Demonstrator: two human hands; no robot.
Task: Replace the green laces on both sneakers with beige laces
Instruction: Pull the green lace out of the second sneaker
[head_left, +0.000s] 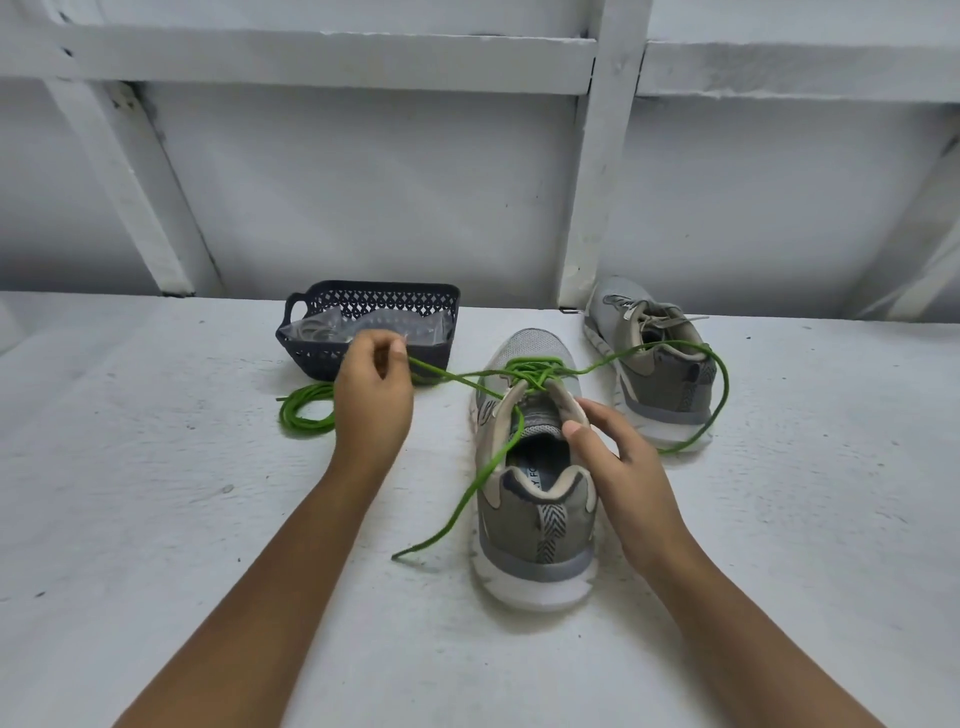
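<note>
White worktop (156, 519) carried far sneaker (670, 384) already beige-laced, loose green lace (311, 430) off, near sneaker (540, 525) half unlaced: left grip (371, 395) pinched threaded green lace (535, 366), right grip (618, 457) clasped its collar.

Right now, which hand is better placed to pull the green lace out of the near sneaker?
Left. The left hand pinches the green lace, while the right hand holds the near sneaker steady.
</note>
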